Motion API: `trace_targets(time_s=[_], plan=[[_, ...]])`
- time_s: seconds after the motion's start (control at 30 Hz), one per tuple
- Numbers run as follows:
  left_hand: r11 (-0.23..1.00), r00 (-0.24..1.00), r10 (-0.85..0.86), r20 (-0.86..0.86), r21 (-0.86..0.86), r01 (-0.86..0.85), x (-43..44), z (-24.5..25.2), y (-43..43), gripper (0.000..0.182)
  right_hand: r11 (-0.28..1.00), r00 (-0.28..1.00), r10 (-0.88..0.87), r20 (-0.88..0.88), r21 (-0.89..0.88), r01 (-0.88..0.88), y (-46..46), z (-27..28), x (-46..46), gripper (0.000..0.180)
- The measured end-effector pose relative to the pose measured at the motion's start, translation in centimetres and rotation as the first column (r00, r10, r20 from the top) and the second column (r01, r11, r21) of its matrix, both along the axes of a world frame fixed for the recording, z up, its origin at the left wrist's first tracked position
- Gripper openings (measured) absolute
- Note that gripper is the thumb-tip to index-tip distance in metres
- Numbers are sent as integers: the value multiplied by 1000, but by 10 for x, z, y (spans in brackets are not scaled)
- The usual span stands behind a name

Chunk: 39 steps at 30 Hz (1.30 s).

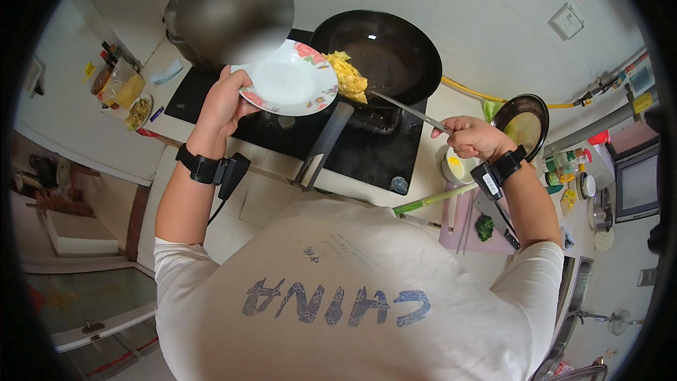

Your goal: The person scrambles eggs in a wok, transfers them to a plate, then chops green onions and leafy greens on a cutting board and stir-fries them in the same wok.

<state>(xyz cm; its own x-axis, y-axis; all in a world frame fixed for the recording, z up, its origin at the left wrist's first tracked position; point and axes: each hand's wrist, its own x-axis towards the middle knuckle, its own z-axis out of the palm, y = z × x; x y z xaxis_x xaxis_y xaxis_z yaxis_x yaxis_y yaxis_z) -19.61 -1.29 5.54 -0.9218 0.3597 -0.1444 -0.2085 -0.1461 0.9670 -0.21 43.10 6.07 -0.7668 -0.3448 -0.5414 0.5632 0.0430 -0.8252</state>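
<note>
My left hand (pixel 228 99) grips the left rim of a white plate (pixel 288 80) with pink floral edging. Nothing lies on the part of the plate I can see; a blurred patch covers its upper left. A dark wok (pixel 399 58) sits right beside it on the black stove, its handle (pixel 323 145) pointing back at me. Cooked yellow egg (pixel 348 76) is gathered at the wok's left side, close to the plate's edge. My right hand (pixel 470 136) holds the metal handle of a utensil (pixel 407 108), whose working end reaches the egg; that end is hidden.
A pot (pixel 177 37) stands at the back left. Right of the stove are a bowl (pixel 459 164) with yellow residue, a lid (pixel 522 124), a green onion (pixel 433 200) and a cleaver (pixel 494 217) on a pink cutting board (pixel 449 241). A yellow hose (pixel 476 92) runs along the wall.
</note>
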Motion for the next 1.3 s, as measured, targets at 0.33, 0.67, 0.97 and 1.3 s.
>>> trace_targets(time_s=[0.33, 0.67, 0.97, 1.3], plan=[[996, 996, 81, -35, -41, -83, 3, 8, 13, 58, 995, 995, -94, -17, 34, 95, 7, 0, -1, 28], [998, 999, -53, -2, -17, 53, -10, -8, 51, 64, 971, 969, -195, -149, 109, 212, 7, 43, 5, 26], [958, 973, -173, 154, 254, 130, -18, -35, 104, 51, 975, 960, -169, -225, 107, 197, -22, 60, 4, 22], [924, 991, -47, 123, 383, -4, -29, -34, 120, 43, 893, 943, -78, -323, 398, 210, -37, 52, 12, 17]])
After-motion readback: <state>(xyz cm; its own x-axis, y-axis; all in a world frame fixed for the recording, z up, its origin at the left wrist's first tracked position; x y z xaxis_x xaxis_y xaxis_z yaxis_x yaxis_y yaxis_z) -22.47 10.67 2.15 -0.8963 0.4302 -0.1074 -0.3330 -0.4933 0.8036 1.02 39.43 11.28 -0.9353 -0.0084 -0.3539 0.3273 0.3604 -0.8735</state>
